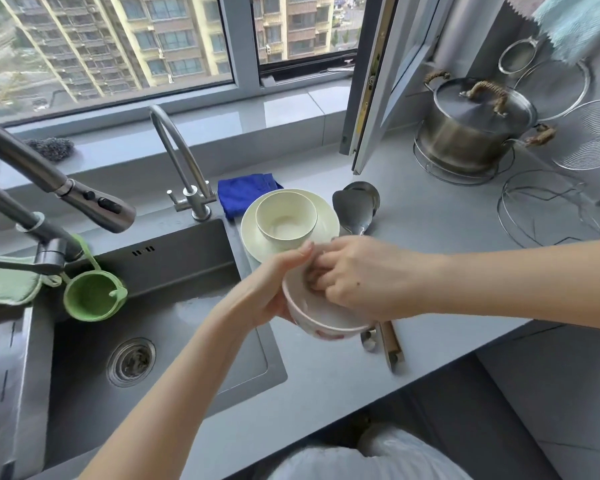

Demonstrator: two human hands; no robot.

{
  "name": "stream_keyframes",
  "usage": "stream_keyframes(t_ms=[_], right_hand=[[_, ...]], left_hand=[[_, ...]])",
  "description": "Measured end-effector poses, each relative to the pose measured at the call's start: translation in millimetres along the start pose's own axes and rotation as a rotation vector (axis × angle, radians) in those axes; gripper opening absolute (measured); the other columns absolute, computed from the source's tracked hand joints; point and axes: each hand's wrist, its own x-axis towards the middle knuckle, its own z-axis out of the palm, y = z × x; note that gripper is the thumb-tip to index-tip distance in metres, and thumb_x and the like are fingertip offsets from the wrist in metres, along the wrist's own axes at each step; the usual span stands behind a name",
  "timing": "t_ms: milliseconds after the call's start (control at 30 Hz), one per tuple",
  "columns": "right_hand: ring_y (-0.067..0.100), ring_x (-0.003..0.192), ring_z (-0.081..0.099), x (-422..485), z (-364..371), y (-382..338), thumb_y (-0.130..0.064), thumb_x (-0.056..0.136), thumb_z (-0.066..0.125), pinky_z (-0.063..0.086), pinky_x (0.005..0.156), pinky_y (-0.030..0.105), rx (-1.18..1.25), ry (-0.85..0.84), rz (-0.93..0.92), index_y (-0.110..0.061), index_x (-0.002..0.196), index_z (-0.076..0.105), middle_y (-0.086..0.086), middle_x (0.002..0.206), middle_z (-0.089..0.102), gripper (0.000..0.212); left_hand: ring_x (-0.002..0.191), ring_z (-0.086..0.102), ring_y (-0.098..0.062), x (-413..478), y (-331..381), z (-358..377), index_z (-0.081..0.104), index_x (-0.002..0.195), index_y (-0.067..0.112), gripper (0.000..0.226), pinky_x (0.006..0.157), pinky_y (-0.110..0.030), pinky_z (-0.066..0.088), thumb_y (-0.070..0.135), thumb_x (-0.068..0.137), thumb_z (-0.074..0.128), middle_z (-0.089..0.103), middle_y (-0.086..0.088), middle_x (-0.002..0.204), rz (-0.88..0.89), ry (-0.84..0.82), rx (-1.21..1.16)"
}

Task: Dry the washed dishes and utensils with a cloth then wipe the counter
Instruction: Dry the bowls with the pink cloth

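My left hand (267, 289) holds a white bowl with pink marks (326, 323) by its left rim, tilted just above the counter edge beside the sink. My right hand (368, 275) lies over the bowl's right rim, its fingers curled down inside. No cloth shows in either hand. Behind the hands a cream bowl (286, 216) stands on a cream plate (253, 233). A blue cloth (243, 195) lies folded behind the plate. A steel ladle and spatula (355, 206) lie right of the plate, and their handles (392, 344) stick out below my right hand.
The grey sink (160, 323) is at the left with two faucets (184, 157) and a green silicone cup (94, 296). A green cloth (4, 282) lies at the far left. A steel pot (475, 126) and wire racks (541, 209) stand at the back right.
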Motion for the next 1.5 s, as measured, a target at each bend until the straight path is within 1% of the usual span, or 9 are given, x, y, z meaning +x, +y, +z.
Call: stream_keyframes(t_ms=[133,233,400,667,767,867,1067,1300,1500], right_hand=[[0.023,0.114,0.06,7.4,17.6,-5.3,-0.003,0.086,0.052,0.048,0.095,0.039,0.468,0.316,0.099,-0.012,0.106,0.072,0.001,0.116,0.069,0.029],[0.016,0.108,0.058,3.8,10.2,-11.7,-0.013,0.098,0.048,0.044,0.096,0.031,1.204,0.095,0.281,-0.018,0.122,0.063,0.0,0.117,0.066,0.029],[0.001,0.063,0.058,-7.5,-6.8,9.2,-0.005,0.098,0.044,0.046,0.054,0.012,1.562,0.027,0.311,-0.008,0.102,0.069,0.003,0.082,0.062,0.025],[0.038,0.101,0.061,-63.4,-2.5,57.2,-0.013,0.091,0.039,0.053,0.089,0.048,2.124,0.995,0.621,0.011,0.126,0.05,0.024,0.111,0.061,0.044],[0.033,0.111,0.059,-56.5,8.7,39.3,-0.021,0.098,0.035,0.046,0.099,0.046,2.169,1.1,0.641,0.004,0.133,0.047,0.018,0.117,0.062,0.046],[0.028,0.112,0.057,-26.3,15.2,-8.9,-0.041,0.095,0.041,0.053,0.088,0.04,2.011,1.012,0.531,-0.015,0.135,0.051,0.013,0.126,0.06,0.048],[0.017,0.12,0.057,20.1,23.6,2.1,-0.043,0.092,0.047,0.042,0.105,0.042,1.617,1.12,0.581,-0.03,0.115,0.062,-0.006,0.122,0.065,0.031],[0.023,0.09,0.068,39.6,4.3,62.4,-0.045,0.093,0.05,0.05,0.094,0.039,1.975,0.399,0.672,-0.006,0.101,0.07,0.011,0.099,0.072,0.045],[0.005,0.095,0.065,55.7,10.1,28.3,-0.044,0.089,0.059,0.05,0.094,0.036,1.549,1.051,1.009,-0.025,0.104,0.065,-0.01,0.095,0.071,0.025]], left_hand=[[0.072,0.067,-0.016,5.2,6.6,-7.0,0.067,0.107,0.024,0.037,0.057,-0.029,0.053,0.047,0.094,0.04,0.07,-0.001,0.088,0.032,0.076,0.017],[0.061,0.063,-0.019,7.3,10.1,-9.3,0.063,0.111,0.009,0.047,0.047,-0.025,0.048,0.048,0.089,0.051,0.064,-0.005,0.078,-0.018,0.191,-0.023],[0.101,0.063,-0.036,10.5,-0.9,-11.1,0.064,0.116,0.015,0.05,0.091,-0.053,0.047,0.05,0.082,0.053,0.068,-0.015,0.107,-0.03,0.091,-0.123],[0.116,0.053,-0.049,8.6,-28.1,-25.8,0.063,0.116,0.02,0.04,0.083,-0.076,0.039,0.047,0.089,0.052,0.058,-0.018,0.128,0.095,0.13,-0.714],[0.121,0.048,-0.048,7.9,-28.7,-15.6,0.053,0.13,0.02,0.05,0.091,-0.072,0.037,0.048,0.087,0.054,0.053,-0.021,0.134,0.133,0.073,-0.87],[0.098,0.063,-0.037,7.4,-22.7,-1.2,0.057,0.119,0.019,0.032,0.067,-0.053,0.055,0.035,0.097,0.04,0.065,-0.016,0.113,0.166,0.156,-0.852],[0.074,0.067,-0.034,10.6,-16.6,-5.7,0.054,0.118,-0.002,0.037,0.053,-0.038,0.057,-0.01,0.082,0.046,0.066,-0.02,0.101,0.074,0.305,-0.404],[0.071,0.062,-0.027,13.9,6.0,-11.3,0.059,0.106,0.002,0.037,0.041,-0.031,0.052,-0.008,0.072,0.049,0.063,-0.013,0.088,0.09,0.363,-0.065],[0.091,0.061,-0.035,39.4,19.4,-7.9,0.057,0.106,0.018,0.052,0.058,-0.049,0.059,-0.018,0.079,0.031,0.062,-0.001,0.091,0.311,0.743,-0.433]])
